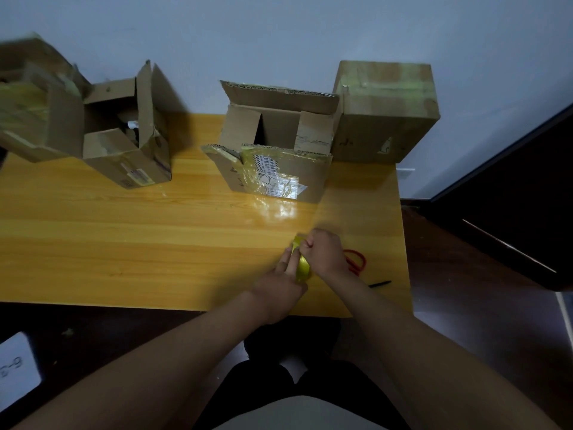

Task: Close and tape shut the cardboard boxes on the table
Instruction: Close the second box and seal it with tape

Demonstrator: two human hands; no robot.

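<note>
Both hands meet over the near right part of the wooden table (pixel 124 243), working a roll of yellowish tape (pixel 302 265). The left hand (pixel 279 293) grips the roll from below, fingers wrapped round it. The right hand (pixel 324 252) is curled tight at the roll's top edge, fingertips pinching at what looks like the loose tape end. Whether that end has lifted free is too small to tell.

The step in hand seems to be finding and peeling the tape start. To do it well, I would keep the roll steady in the left hand, pick the edge squarely with a nail so it does not split into a sliver, and draw off a length before turning to a box.

Beyond the roll, toward the wall, stands the middle cardboard box (pixel 276 150), its flaps open and old clear tape shining on its front. Left of it sits a second open box (pixel 124 141), also unsealed, with a blurred box (pixel 28 103) touching its far left side. Right of the middle box, touching it, a closed box (pixel 386 113) stands with tape across its top.

Red-handled scissors (pixel 356 260) lie just right of the roll, partly hidden behind the right hand, and a black pen (pixel 379 283) lies near them at the table's edge. The scissors being within reach suits cutting the strip cleanly.
</note>
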